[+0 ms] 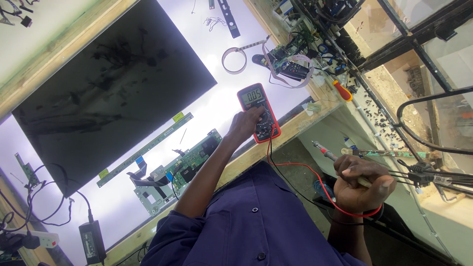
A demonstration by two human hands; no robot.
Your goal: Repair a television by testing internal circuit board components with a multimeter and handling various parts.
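Observation:
My left hand rests on the dial of a red multimeter that lies at the edge of a lit white panel; its display is on. My right hand is closed around the meter's test probes, held off the bench to the right over the floor. The probe tips point up and left. A red lead and a black lead run from the meter down to this hand.
A large dark screen panel lies tilted on the lit surface. Below it sit a long narrow strip board and a green circuit board. Another board with ribbon cables, an orange-handled screwdriver and a black power adapter are nearby.

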